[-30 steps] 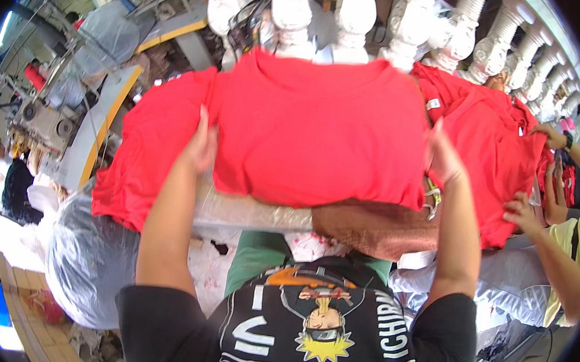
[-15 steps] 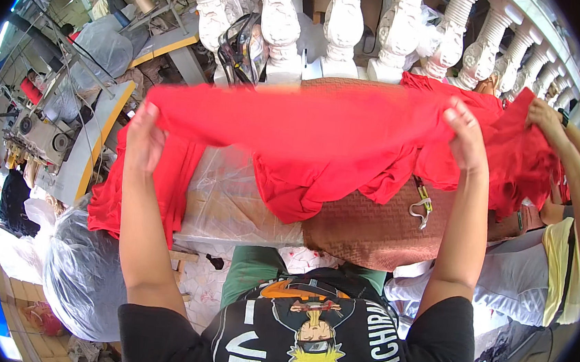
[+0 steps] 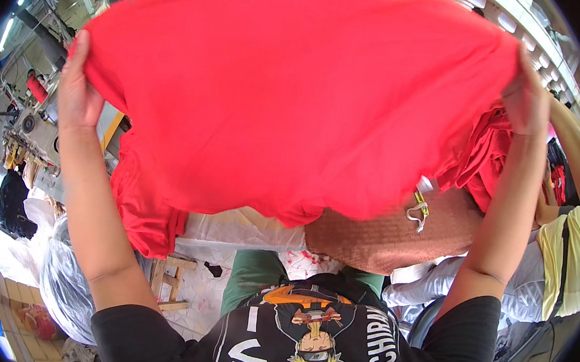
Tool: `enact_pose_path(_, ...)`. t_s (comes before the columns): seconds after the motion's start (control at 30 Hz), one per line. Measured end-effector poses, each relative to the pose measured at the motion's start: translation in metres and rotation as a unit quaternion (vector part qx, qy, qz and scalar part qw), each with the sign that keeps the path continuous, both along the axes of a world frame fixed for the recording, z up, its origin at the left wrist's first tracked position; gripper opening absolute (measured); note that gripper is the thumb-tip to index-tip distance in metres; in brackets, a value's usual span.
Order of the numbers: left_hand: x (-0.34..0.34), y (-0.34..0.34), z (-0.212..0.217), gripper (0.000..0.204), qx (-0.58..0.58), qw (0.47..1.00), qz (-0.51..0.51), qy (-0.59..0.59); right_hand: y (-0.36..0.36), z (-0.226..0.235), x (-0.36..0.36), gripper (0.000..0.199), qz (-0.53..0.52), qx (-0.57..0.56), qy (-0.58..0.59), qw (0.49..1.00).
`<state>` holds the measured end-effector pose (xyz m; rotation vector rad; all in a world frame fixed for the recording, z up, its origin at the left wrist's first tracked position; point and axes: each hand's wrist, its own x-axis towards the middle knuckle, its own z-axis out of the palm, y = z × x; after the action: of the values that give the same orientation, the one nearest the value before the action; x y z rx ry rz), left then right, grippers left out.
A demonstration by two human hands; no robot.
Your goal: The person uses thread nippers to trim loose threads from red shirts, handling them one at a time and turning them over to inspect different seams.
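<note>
garment (image 3: pixel 298 92) above table (image 3: pixel 395 235) | pile (image 3: pixel 482 153) right | bag (image 3: pixel 64 282) lower left

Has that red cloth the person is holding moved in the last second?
Yes. The red cloth has come up off the brown table edge, lifted by the left hand and right hand toward the camera, hiding the white railing.

A brown woven mat (image 3: pixel 395 235) lies on the table, with small clippers (image 3: pixel 417 211) at its edge. Clear plastic sheeting (image 3: pixel 244 231) lies beside it. A wooden stool (image 3: pixel 169 282) stands below, near a plastic bag (image 3: pixel 67 285).
</note>
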<state>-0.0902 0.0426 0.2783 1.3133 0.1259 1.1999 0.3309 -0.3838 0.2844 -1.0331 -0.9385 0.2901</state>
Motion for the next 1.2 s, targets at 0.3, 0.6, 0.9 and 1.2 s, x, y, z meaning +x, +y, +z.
enact_pose_path(0.3, 0.036, 0.044, -0.064, 0.034, -0.055, 0.992, 0.074, 0.081, 0.04, -0.045, 0.016, 0.05, -0.19, -0.175, -0.034, 0.965)
enact_pose_path(0.6, 0.006, 0.007, -0.155, 0.026, -0.092, 0.987, 0.059, 0.117, -0.016, -0.13, -0.004, 0.026, -0.131, -0.182, 0.041, 0.974)
enact_pose_path(0.9, -0.052, -0.062, -0.281, 0.045, -0.045, 0.724, -0.056, 0.686, -0.054, -0.258, -0.038, 0.032, -0.043, -0.621, 0.043, 0.781)
enact_pose_path(1.2, -0.018, -0.067, -0.246, 0.057, -0.017, 0.805, -0.026, 0.593, -0.002, -0.22, -0.046, 0.02, -0.067, -0.296, 0.151, 0.941)
